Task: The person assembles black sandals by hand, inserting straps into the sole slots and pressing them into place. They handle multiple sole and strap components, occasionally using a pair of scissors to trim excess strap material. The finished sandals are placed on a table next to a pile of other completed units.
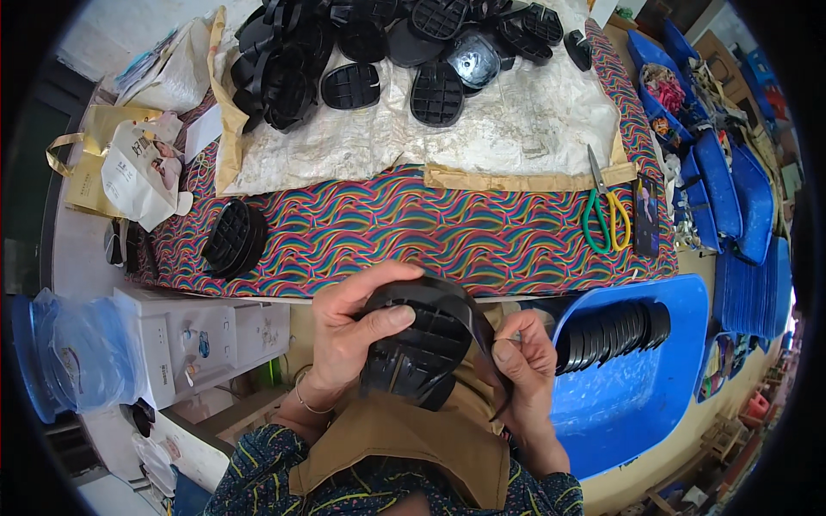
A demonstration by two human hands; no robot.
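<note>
My left hand [353, 327] grips a black oval moulded piece [422, 344] with a ribbed grid inside, thumb on its face and fingers behind its upper edge. The piece is held tilted in front of my brown apron [404, 447]. At its right side, my right hand [527, 365] is closed, thumb against fingers, on a thin black strip [486, 344] that runs along the piece's rim. Whether strip and piece are joined cannot be seen. A small stack of similar black pieces [235, 241] sits on the patterned cloth [361, 232].
Many black pieces [437, 95] lie heaped on a white sheet [344, 146] at the far side. Scissors [607, 211] with green and yellow handles lie beside a phone [645, 215]. A blue tub [637, 413] at right holds a row of black parts [602, 340]. A white cabinet [198, 344] stands left.
</note>
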